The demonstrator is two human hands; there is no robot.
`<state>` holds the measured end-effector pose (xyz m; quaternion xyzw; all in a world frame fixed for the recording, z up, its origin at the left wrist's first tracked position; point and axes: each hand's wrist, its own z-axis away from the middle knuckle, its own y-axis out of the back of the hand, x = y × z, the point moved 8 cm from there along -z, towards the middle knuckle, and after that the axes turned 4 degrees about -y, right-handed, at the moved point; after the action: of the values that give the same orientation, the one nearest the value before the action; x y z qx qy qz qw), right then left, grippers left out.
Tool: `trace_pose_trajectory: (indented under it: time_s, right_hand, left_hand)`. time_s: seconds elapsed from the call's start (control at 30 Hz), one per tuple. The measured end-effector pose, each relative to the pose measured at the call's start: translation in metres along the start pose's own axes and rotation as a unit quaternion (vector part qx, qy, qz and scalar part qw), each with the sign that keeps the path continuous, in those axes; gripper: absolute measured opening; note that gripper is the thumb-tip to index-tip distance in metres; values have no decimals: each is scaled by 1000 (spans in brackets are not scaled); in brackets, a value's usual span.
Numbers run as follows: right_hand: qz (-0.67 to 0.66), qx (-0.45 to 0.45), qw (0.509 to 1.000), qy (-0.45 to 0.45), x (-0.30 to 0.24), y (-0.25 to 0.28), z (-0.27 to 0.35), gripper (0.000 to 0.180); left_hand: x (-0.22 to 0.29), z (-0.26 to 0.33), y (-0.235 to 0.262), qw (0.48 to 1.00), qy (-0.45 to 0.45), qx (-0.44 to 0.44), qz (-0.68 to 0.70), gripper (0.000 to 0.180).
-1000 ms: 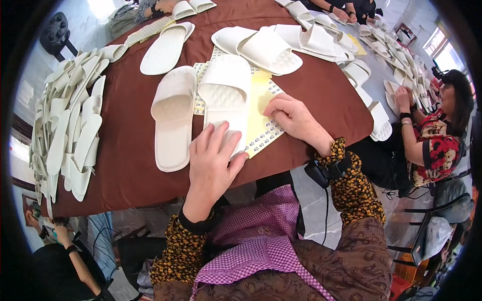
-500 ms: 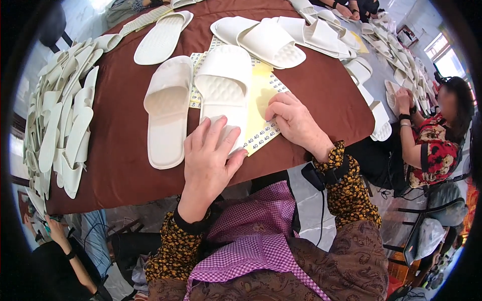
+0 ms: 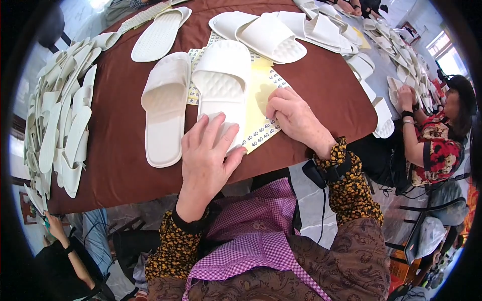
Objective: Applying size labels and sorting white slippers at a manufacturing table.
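Observation:
My left hand [image 3: 208, 155] lies with spread fingers across the heel of a white slipper [image 3: 221, 75], pressing on its footbed. Under that slipper sits a yellow sticker sheet [image 3: 261, 90] with rows of small printed labels. At the sheet's right edge, my right hand [image 3: 299, 118] has its thumb and fingertips pinched together on the printed labels. Whatever is between those fingertips is hidden. A second slipper [image 3: 164, 140] rests just left of the first, toe strap pointing away from me.
Brown cloth covers the table [image 3: 120, 165]. A heap of slippers [image 3: 65, 120] fills its left edge, a row of overlapping slippers [image 3: 271, 35] the far side. One slipper [image 3: 161, 37] lies sole-up at the back. A person [image 3: 434, 130] handles slippers at right; another person's arm [image 3: 70, 246] shows lower left.
The view has shifted slightly. Both hands keep nearly the same pose on the slipper and the sticker sheet. Scissor-like blades now show by the lower-left person's hand.

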<state>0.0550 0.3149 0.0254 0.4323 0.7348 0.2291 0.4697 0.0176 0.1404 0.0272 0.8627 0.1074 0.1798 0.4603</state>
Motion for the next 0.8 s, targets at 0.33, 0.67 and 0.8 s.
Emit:
trace_pose_trajectory:
  time_s: [0.33,0.67,0.8]
  right_hand:
    - [8,0,1000,-12,3,-1,1,13]
    - [-2,-4,1000,-10,-1,-4,-4,12]
    - [-2,-5,1000,-4,-1,-2,-3,12]
  left_hand:
    - [0,-1,-2,1000,-1,-2,3,40]
    - [-3,2,3,1000,8,-4,-12,40]
    - [-2,1,2,1000,8,-5,-9,40]
